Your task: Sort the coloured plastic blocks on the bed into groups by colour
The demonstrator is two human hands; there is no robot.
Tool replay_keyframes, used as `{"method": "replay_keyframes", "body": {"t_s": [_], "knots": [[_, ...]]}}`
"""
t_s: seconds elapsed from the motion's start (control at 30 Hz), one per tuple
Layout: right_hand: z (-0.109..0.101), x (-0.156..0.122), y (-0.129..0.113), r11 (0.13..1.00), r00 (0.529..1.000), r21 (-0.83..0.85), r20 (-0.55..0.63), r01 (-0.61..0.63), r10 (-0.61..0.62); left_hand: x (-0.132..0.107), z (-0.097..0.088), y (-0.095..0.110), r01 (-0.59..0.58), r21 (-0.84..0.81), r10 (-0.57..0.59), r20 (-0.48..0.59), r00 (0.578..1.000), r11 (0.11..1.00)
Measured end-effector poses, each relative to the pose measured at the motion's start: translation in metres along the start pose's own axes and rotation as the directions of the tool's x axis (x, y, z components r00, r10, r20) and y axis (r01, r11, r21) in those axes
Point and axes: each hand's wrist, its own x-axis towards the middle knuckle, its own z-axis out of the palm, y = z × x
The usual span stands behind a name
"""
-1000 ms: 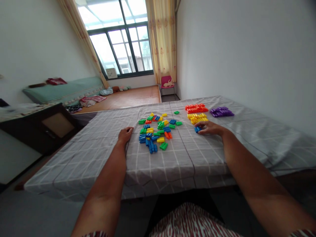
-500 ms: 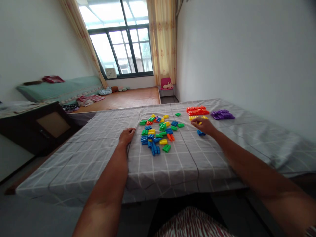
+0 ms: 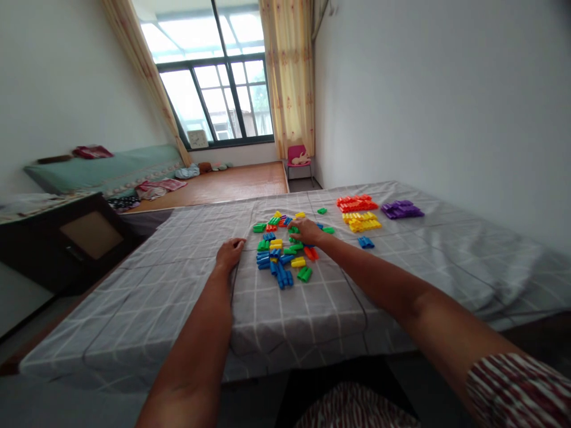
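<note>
My left hand [image 3: 229, 253] rests on the checked cloth left of a loose mixed pile, its fingers curled in and no block showing in them. My right hand [image 3: 306, 230] reaches over the pile from the right. Its fingers are bent downward and slightly apart, close to green plastic blocks [image 3: 293, 230], and it covers part of the pile. The blocks look like short joined tubes. Blue blocks [image 3: 282, 276] lie at the pile's near side, beside a yellow block [image 3: 298, 262] and a green block [image 3: 304, 274].
To the right are sorted groups: orange-red blocks [image 3: 357, 203], yellow blocks [image 3: 362, 222], purple blocks [image 3: 402, 209] and blue blocks [image 3: 366, 242]. A grey checked cloth [image 3: 178, 285] covers the table. Beyond stand a wooden platform [image 3: 241, 181] and a pink chair [image 3: 296, 156].
My right hand has moved left from beside the yellow group to the mixed pile. The yellow and blue groups now show fully. My left hand stays beside the pile; the view has tilted slightly.
</note>
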Motion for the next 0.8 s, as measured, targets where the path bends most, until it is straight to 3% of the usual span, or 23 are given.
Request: {"method": "replay_keyframes", "body": {"t_s": [0.1, 0.2, 0.3, 0.37, 0.47, 0.57, 0.67, 0.73, 0.8], "knots": [[-0.017, -0.015, 0.028, 0.990, 0.985, 0.141, -0.171, 0.013, 0.011, 0.003, -0.001, -0.002, -0.010, 0.007, 0.010, 0.016, 1.000, 1.000], [-0.049, -0.048, 0.085, 0.962, 0.947, 0.253, -0.273, -0.100, 0.170, 0.005, -0.002, -0.003, -0.024, 0.025, 0.023, 0.030, 0.999, 0.999], [-0.083, -0.102, 0.158, 0.858, 0.813, 0.325, -0.310, -0.397, 0.493, 0.008, -0.002, -0.003, -0.027, 0.049, 0.025, 0.040, 0.999, 0.998], [-0.102, -0.142, 0.203, 0.780, 0.712, 0.308, -0.321, -0.546, 0.625, 0.009, -0.002, -0.002, -0.025, 0.072, 0.021, 0.056, 0.998, 0.997], [-0.114, -0.194, 0.248, 0.733, 0.668, 0.153, -0.323, -0.663, 0.671, 0.011, -0.003, -0.002, -0.025, 0.113, 0.016, 0.083, 0.996, 0.993], [-0.109, -0.218, 0.264, 0.745, 0.711, -0.046, -0.342, -0.665, 0.614, 0.013, -0.003, -0.005, -0.033, 0.141, 0.023, 0.075, 0.997, 0.989], [-0.099, -0.223, 0.266, 0.787, 0.750, -0.039, -0.337, -0.616, 0.570, 0.013, -0.002, -0.008, -0.060, 0.141, 0.052, 0.057, 0.997, 0.988], [-0.096, -0.224, 0.267, 0.772, 0.700, 0.066, -0.377, -0.633, 0.607, 0.013, -0.002, -0.009, -0.077, 0.130, 0.072, 0.044, 0.996, 0.988], [-0.096, -0.226, 0.270, 0.723, 0.618, 0.151, -0.421, -0.675, 0.665, 0.013, -0.003, -0.009, -0.081, 0.122, 0.078, 0.034, 0.996, 0.989]]}}
